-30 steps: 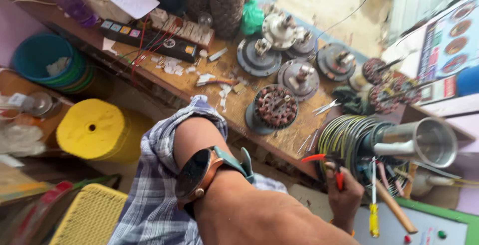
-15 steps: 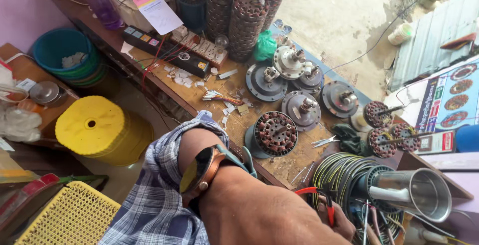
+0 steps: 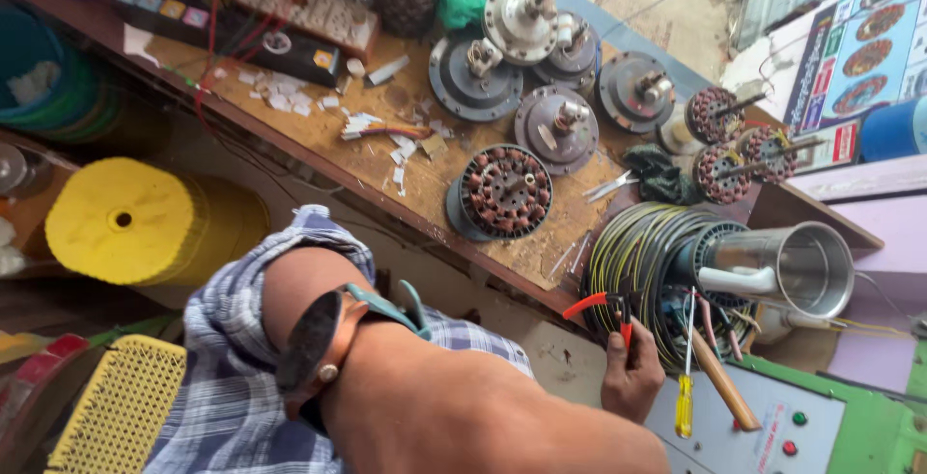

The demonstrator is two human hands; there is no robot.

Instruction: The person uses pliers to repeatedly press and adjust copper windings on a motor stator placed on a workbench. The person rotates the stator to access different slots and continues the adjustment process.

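Head view: right hand (image 3: 632,382) grips red-handled pliers (image 3: 608,308).

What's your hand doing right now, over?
One hand in view, gripping red-handled pliers at the wire coil. Which hand it is, can't tell. Yellow screwdriver and wooden handle lie close beside it. Over.

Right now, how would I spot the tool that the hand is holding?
Find the long wooden bench, then follow its near edge to the coil of wires beside the shiny metal cup. There the hand grips small pliers: their red handles set them apart from the yellow-handled screwdriver and the wooden-handled tool alongside.
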